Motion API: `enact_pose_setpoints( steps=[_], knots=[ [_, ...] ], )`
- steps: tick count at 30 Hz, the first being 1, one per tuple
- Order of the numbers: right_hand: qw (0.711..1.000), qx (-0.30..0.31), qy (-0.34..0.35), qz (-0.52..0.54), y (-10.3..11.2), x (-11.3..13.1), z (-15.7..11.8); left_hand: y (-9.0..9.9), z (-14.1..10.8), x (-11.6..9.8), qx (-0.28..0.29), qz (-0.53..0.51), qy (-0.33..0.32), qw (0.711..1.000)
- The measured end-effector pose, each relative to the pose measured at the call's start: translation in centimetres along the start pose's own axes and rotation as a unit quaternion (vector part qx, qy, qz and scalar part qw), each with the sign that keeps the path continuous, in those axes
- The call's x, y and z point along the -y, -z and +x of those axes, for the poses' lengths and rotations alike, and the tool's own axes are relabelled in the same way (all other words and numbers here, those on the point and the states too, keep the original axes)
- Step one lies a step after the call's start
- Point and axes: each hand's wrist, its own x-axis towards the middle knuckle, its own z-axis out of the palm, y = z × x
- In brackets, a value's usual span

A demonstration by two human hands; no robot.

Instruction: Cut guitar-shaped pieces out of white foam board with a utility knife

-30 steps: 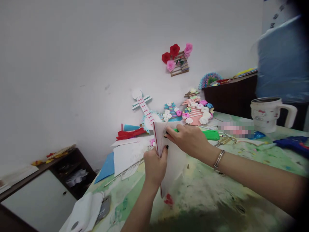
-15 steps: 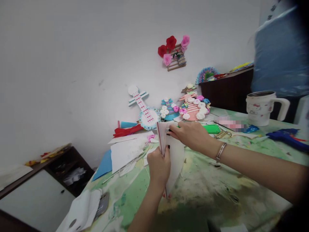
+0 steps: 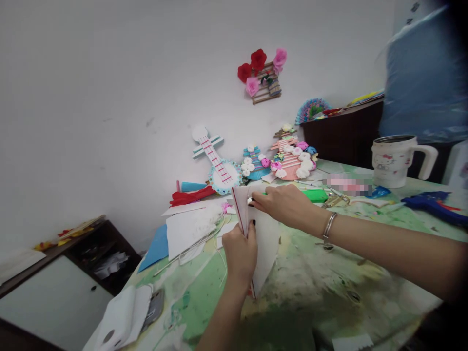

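A folded white card (image 3: 266,243) with a dark red edge strip stands upright over the table's middle. My left hand (image 3: 240,251) is wrapped round its lower left part, thumb on the near face. At the card's top, my right hand (image 3: 280,204) is closed in a pinch, with a green-handled tool (image 3: 315,196) reaching out behind the fingers; its working end is mostly hidden. A silver bracelet (image 3: 330,225) circles the right wrist.
Paper sheets (image 3: 186,231) and a blue sheet lie left of the card. Craft instruments (image 3: 223,175) lean on the wall. At right are a white mug (image 3: 393,163) and a blue glue gun (image 3: 435,205). A phone (image 3: 154,308) lies near left.
The card's top edge has tilted slightly left, and my right hand with the green-handled tool has shifted a little left. The whole view has moved slightly.
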Motion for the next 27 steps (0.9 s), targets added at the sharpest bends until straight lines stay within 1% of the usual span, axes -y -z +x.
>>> enact_pose_setpoints(
  steps=[3,7,12,14,17,20,23,27],
  knots=[
    [1.0,0.007,0.0,-0.004,0.0,-0.3,0.0,0.0,-0.1,0.3,0.001,-0.006,0.001,1.0],
    [0.999,0.02,-0.028,-0.024,-0.1,-1.5,-0.8,-0.1,-0.1,1.0,-0.021,0.02,-0.004,1.0],
    [0.998,0.037,-0.038,-0.043,-0.3,-2.9,-1.7,-0.3,-0.2,1.6,-0.012,0.007,-0.05,0.999],
    [0.997,0.043,-0.039,-0.045,-0.2,-2.9,-1.7,-0.3,-0.3,1.3,-0.014,0.011,-0.062,0.998],
    [0.997,0.046,-0.04,-0.047,0.1,-2.4,-1.5,-0.4,-0.5,0.7,-0.035,0.047,-0.07,0.996],
    [0.998,0.03,-0.028,-0.049,0.5,-1.7,-1.4,-0.4,-0.7,0.4,-0.053,0.071,-0.078,0.993],
    [0.999,0.019,-0.013,-0.045,0.7,-1.4,-1.2,-0.2,-0.7,0.7,-0.052,0.071,-0.081,0.993],
    [0.999,0.031,-0.012,-0.038,0.4,-1.9,-0.8,0.0,-0.6,1.0,-0.039,0.066,-0.07,0.995]
  ],
)
